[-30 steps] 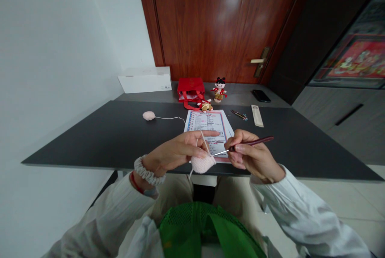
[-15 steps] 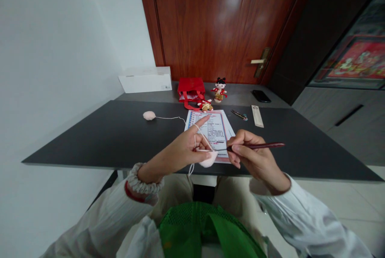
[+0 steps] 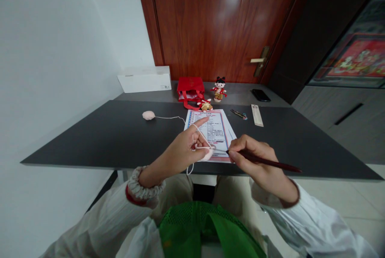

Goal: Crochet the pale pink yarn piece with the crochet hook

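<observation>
My left hand point(image 3: 185, 150) pinches a small pale pink crocheted piece point(image 3: 207, 154) over the near edge of the dark table point(image 3: 90, 138). Its forefinger sticks up with the pink yarn strand looped over it. My right hand point(image 3: 255, 162) grips a dark red crochet hook point(image 3: 267, 162), and the metal tip of the hook points left into the piece. The yarn runs back to a little pink ball point(image 3: 148, 115) lying on the table at the left.
A printed pattern sheet point(image 3: 210, 127) lies under my hands. Behind it stand a red gift bag point(image 3: 190, 87), a small doll point(image 3: 219, 88) and a smaller figure point(image 3: 205, 105). Scissors point(image 3: 240, 114), a ruler-like strip point(image 3: 257, 115), a phone point(image 3: 260, 95) and a white box point(image 3: 145, 79) lie farther back.
My left forefinger rose from flat to pointing up with the yarn over it. My right hand swung so the hook's handle dropped to the right and its tip went into the piece.
</observation>
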Tool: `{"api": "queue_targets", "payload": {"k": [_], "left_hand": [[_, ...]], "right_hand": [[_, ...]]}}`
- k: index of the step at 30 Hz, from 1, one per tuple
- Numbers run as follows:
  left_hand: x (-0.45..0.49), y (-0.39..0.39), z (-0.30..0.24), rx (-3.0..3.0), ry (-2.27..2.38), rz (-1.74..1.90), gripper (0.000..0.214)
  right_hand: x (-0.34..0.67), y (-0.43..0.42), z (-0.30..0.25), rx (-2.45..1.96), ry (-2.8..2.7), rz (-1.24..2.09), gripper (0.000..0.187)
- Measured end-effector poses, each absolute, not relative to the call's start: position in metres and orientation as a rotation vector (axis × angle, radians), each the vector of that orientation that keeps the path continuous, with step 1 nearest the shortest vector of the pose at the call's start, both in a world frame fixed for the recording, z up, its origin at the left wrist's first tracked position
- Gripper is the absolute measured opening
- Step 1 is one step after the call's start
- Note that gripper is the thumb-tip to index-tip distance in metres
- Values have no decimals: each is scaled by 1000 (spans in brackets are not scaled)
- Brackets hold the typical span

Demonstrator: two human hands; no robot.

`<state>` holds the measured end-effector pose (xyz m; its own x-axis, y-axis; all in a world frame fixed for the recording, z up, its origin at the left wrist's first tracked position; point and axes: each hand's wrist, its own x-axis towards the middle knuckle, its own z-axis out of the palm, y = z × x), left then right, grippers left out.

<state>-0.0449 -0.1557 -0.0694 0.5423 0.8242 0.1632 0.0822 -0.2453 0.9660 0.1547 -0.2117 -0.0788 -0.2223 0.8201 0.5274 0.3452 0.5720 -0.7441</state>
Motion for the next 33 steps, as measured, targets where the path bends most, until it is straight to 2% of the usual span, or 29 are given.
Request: {"api": "queue_targets", "payload": {"k": [5,10,18,22,24,26,28,33], "left_hand": [[-42,-157,-70,1794,869,966,52],[-39,-162,-62,1938,976,1064,3],[-37,-172,-57,2114,1077,1182,10],[-38,-173,-59,2002,1005,1104,9],[-38,-170,-60,1801,949,1016,22],[-38,-167,-62,1520,843,926,52],[-38,-165,-65,1274,740,846,71],[-37,-162,-68,1006,627,746,75]], "right_hand": [[142,-217,-86,-901,-1864,278,12],[131,-221,-91,-900,-1844,133,15],[125,-218,-97,-742,-1910,-11,20],[130,-209,-101,-695,-1924,101,23],[135,-204,-103,-642,-1957,90,24],[140,-199,-105,-568,-2035,12,26],[144,-194,-106,-515,-2096,-60,26],[151,-189,-105,-474,-2164,-245,25]]}}
